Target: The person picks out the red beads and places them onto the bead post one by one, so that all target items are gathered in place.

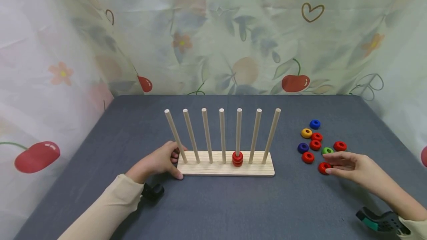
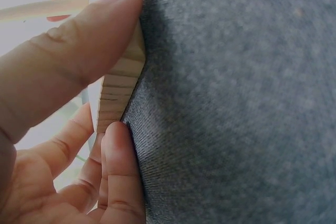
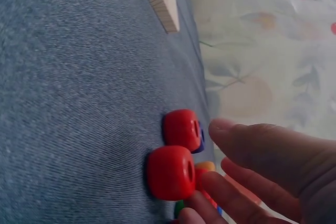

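The wooden peg board has a row of several upright pegs. Red beads are stacked low on its third peg from the right. My left hand grips the board's left end, thumb at the front corner and fingers round the side, as the left wrist view also shows. On the right, my right hand hovers over the nearest red bead, thumb and fingers spread around it. In the right wrist view, the thumb stands apart from that red bead, while a fingertip is close to its edge.
Beyond the right hand lie loose beads: a green bead, a yellow bead, a blue bead, a dark blue bead and several red ones. A grey cloth covers the table, with a patterned curtain behind.
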Available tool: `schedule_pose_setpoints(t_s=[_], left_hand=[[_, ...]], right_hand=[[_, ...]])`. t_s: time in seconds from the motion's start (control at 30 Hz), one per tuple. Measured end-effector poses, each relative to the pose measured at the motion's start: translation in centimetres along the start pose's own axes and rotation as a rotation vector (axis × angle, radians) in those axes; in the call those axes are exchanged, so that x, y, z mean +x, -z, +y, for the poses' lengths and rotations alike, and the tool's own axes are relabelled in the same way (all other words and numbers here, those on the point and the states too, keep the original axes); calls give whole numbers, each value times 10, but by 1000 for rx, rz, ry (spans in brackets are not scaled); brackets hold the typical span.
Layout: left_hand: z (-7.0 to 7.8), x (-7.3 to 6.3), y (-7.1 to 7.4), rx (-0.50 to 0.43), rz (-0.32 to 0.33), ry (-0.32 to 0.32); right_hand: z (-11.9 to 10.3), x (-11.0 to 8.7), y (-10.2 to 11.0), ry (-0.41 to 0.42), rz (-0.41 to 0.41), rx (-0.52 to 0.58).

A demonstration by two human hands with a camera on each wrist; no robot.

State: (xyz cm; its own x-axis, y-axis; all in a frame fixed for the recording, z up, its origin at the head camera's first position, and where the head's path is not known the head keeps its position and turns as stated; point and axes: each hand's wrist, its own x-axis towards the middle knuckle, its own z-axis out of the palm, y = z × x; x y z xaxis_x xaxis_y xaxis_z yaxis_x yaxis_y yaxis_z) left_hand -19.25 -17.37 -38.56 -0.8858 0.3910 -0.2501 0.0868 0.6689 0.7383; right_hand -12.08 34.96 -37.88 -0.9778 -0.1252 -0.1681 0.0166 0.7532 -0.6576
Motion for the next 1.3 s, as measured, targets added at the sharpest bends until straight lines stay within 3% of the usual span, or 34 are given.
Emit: schedule_pose_setpoints(t_s=[0.47,0.97,1.3], left_hand=[[1,-2,1,-8,-14,-33],[0,-2,2,-9,-17,-42],[-2,-1,1,-6,-17,-39]], right_hand=[[0,5,-8,32,-16,-93],[0,10,-14,72,-12,-108],[1,13,-15,56,-18,-122]])
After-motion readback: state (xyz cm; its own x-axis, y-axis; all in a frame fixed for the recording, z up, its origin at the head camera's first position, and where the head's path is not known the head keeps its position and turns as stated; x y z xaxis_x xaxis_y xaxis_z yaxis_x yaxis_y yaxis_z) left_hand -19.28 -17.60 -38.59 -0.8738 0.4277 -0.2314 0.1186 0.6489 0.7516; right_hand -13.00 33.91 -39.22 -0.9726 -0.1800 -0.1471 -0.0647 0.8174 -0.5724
